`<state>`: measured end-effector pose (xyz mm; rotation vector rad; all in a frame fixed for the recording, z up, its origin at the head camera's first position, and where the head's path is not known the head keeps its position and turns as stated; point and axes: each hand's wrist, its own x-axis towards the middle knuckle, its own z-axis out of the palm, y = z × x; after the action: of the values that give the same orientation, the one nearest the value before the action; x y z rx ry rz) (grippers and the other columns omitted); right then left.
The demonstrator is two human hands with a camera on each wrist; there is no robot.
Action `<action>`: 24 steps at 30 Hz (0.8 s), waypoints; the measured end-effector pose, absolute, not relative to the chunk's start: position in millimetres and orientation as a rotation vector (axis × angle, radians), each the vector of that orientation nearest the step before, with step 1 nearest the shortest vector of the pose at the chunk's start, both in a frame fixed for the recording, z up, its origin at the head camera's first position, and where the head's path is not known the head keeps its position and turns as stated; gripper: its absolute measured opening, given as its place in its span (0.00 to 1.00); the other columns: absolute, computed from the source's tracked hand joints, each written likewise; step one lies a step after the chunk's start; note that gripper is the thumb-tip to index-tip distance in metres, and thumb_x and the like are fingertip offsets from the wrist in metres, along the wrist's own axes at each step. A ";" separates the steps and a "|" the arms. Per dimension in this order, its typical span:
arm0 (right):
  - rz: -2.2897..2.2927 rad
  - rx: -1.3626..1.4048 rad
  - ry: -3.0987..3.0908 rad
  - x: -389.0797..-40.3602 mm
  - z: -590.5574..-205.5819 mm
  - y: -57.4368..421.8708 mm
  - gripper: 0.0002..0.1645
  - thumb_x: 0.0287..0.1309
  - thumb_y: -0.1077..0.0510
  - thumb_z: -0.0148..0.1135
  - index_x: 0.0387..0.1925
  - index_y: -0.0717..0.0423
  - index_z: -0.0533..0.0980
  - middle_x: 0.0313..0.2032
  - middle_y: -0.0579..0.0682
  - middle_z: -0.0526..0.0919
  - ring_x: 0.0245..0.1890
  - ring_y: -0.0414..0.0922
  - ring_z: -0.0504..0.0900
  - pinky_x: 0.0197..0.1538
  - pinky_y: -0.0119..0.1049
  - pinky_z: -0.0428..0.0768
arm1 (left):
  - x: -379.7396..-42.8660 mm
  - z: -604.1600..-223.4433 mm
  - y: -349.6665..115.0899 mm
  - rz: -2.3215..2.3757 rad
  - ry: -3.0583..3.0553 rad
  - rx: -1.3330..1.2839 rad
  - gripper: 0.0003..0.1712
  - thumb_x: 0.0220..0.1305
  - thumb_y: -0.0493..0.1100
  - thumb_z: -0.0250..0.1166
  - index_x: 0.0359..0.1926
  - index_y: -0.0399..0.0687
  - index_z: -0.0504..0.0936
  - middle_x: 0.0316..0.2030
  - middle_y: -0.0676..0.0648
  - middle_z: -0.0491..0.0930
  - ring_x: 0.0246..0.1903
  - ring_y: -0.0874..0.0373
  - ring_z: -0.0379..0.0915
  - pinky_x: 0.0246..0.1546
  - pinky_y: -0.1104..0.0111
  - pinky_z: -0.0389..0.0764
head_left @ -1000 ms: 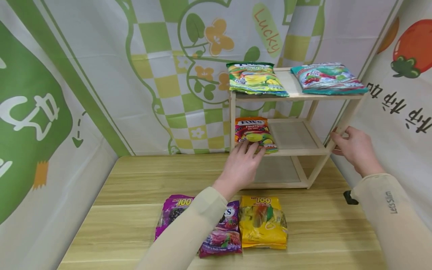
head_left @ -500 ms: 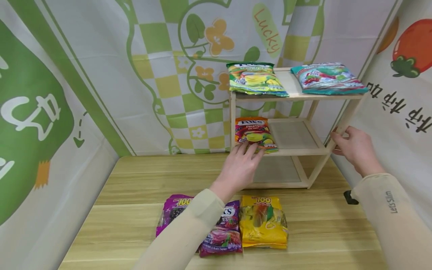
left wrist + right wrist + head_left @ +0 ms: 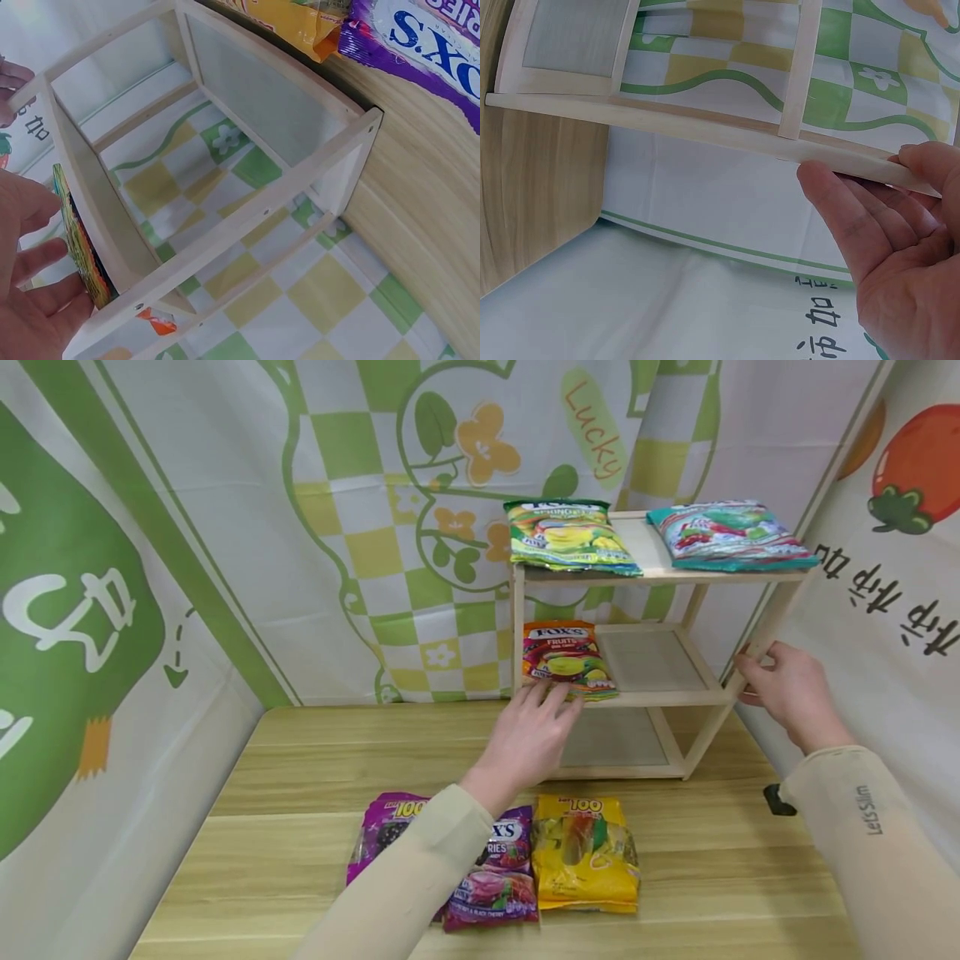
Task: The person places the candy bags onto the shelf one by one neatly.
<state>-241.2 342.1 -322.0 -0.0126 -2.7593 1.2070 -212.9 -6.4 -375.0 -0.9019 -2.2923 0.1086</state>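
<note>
A red and orange bag of Fox's fruit candy (image 3: 564,653) lies at the left end of the middle level of a small wooden shelf rack (image 3: 622,771). My left hand (image 3: 528,731) is at the bag's front edge, fingertips touching it. In the left wrist view the fingers (image 3: 45,266) are loosely bent beside the bag's edge (image 3: 79,240), not wrapped round it. My right hand (image 3: 791,689) grips the rack's right front post. The right wrist view shows thumb and fingers on either side of that wooden post (image 3: 705,135).
On the top level lie a green and yellow candy bag (image 3: 566,537) and a teal one (image 3: 731,537). Before the rack, on the wooden table (image 3: 300,760), are a magenta bag (image 3: 375,835), purple Fox's bags (image 3: 495,893) and a yellow bag (image 3: 585,860). Printed curtains surround the table.
My left hand has slid slightly down and left, uncovering more of the red and orange candy bag, which stays in place. The right hand keeps its hold on the post.
</note>
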 end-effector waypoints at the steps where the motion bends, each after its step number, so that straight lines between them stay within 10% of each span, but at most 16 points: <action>1: 1.207 -0.014 -2.761 -241.3 -322.1 341.9 0.33 0.79 0.47 0.46 0.65 0.74 0.66 0.59 0.78 0.74 0.34 0.35 0.87 0.37 0.30 0.88 | -212.3 -374.8 -7.2 0.097 -2.293 -0.906 0.22 0.68 0.42 0.62 0.62 0.50 0.82 0.60 0.44 0.79 0.59 0.45 0.77 0.63 0.57 0.79; 24: 1.199 -0.012 -2.771 -242.1 -321.8 342.3 0.34 0.79 0.46 0.45 0.66 0.74 0.65 0.58 0.78 0.74 0.33 0.34 0.87 0.35 0.28 0.87 | -197.2 -368.3 -40.0 -0.162 -2.315 -0.964 0.24 0.65 0.37 0.67 0.63 0.46 0.81 0.62 0.40 0.79 0.58 0.44 0.79 0.54 0.57 0.85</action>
<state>-242.1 342.3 -321.8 -0.0123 -2.7712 1.1988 -197.2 -40.0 -368.3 -0.9638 -2.3147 -0.1621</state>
